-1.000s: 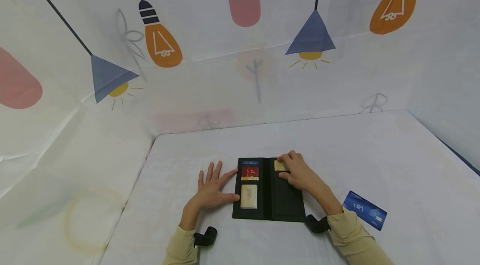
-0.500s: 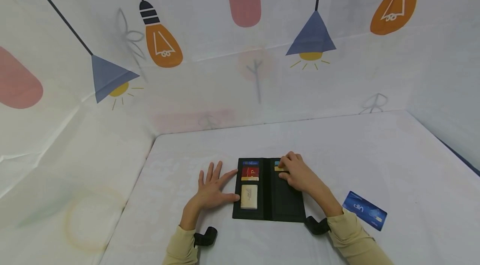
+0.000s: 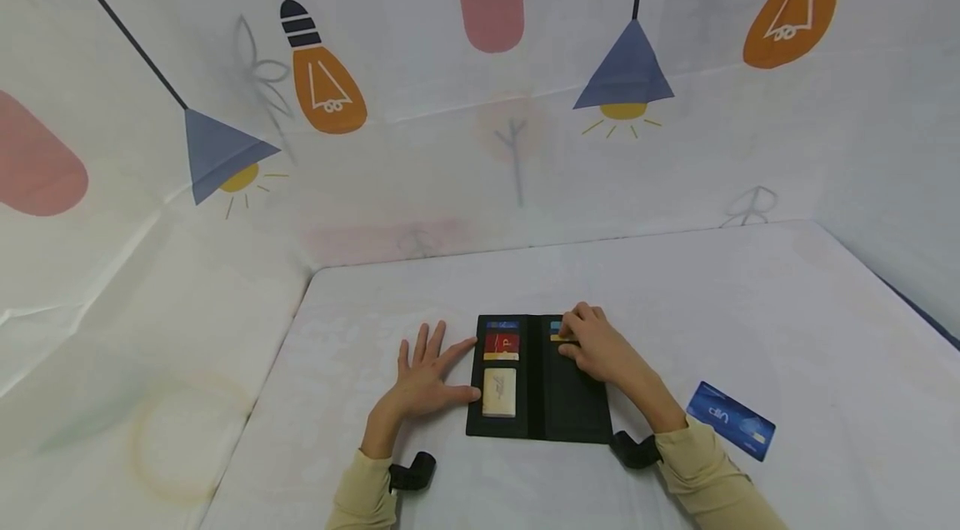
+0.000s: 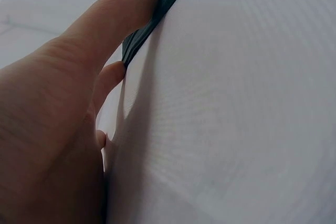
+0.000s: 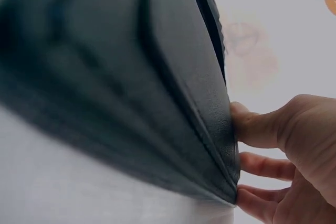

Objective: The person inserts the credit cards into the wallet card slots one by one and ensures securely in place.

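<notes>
A black card wallet [image 3: 573, 407] lies unfolded on the white table. Along its left edge rests my left hand [image 3: 426, 384], fingers spread, with thumb and index finger touching the rim; the left wrist view shows this thumb [image 4: 121, 17] on the black edge. At the upper right pocket my right hand [image 3: 596, 344] bends its fingers over a yellow card [image 3: 556, 338] and pinches it at the slot, partly covering it. A blue card edge [image 3: 555, 326] shows just above. In the right wrist view, my right fingers [image 5: 268, 166] touch the wallet's edge.
A red card [image 3: 501, 345] and a cream card [image 3: 498, 392] sit in the wallet's left panel. A blue VIP card [image 3: 731, 420] lies on the table beside my right forearm. White walls with printed lamps stand behind and at the sides.
The yellow card has slid down into its slot under my right fingers, uncovering the blue card edge above. My left hand and the wallet have stayed in place.
</notes>
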{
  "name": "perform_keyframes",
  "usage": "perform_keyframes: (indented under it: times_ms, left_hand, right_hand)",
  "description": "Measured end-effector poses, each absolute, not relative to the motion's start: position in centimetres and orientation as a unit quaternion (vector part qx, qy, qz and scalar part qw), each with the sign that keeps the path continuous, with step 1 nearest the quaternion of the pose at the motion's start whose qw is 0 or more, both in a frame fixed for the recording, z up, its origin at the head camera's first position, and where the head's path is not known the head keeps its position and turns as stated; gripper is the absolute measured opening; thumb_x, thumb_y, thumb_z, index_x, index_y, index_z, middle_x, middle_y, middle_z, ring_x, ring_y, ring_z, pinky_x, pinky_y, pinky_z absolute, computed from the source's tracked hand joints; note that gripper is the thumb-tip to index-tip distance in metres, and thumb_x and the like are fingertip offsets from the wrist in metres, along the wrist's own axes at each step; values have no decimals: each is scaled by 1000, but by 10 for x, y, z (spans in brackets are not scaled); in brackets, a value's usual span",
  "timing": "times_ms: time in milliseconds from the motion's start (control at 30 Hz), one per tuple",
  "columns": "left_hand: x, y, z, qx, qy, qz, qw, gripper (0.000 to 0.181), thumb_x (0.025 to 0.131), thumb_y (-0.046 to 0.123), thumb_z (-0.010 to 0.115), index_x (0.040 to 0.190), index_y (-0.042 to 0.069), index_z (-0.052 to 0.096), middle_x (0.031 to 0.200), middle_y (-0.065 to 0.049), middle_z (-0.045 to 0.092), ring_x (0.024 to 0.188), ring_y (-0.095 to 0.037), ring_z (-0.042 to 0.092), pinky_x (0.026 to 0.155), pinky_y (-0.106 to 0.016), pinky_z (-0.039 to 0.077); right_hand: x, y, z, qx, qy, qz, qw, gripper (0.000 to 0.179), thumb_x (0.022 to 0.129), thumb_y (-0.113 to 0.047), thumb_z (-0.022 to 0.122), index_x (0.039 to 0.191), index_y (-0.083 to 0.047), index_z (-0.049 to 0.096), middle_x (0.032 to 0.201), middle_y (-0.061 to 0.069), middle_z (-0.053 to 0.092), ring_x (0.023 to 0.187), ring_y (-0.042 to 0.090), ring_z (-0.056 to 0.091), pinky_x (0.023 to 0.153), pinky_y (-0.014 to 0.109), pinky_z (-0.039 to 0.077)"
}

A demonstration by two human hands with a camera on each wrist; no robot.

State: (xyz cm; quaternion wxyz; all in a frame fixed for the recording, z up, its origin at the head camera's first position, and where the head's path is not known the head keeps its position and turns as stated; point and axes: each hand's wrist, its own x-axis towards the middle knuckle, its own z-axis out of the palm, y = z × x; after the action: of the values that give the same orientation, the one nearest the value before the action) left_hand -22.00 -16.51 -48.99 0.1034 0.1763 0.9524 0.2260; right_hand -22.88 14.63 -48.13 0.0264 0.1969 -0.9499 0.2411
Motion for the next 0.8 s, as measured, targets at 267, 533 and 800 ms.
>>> perform_keyframes:
  times_ms: [267, 533, 800]
  left_hand:
    - [-220, -167, -492, 170, 955, 220, 102, 78, 81, 57, 72, 149, 31, 44, 165, -18, 8, 151, -41, -7, 114, -66, -9]
    - [-217, -165, -491, 177, 951, 234, 98, 77, 81, 55, 73, 148, 28, 46, 165, -20, 10, 150, -44, -5, 113, -68, -9]
    - [-219, -166, -495, 183, 953, 223, 90, 77, 82, 59, 69, 149, 31, 44, 165, -18, 9, 151, -42, -6, 113, -67, -8]
  right_hand:
    - [-228, 150, -481, 200, -940, 276, 15, 12, 94, -13, 68, 103, -5, 66, 112, 14, 54, 116, 40, 47, 96, 54, 45]
    - [-222, 168, -475, 243, -917, 313, -42, 30, 92, -12, 70, 119, -1, 63, 125, 16, 53, 117, 37, 52, 98, 55, 45]
    - [-213, 178, -476, 219, -931, 288, -45, 43, 91, -24, 72, 128, -5, 61, 143, 26, 44, 132, 46, 41, 104, 61, 40]
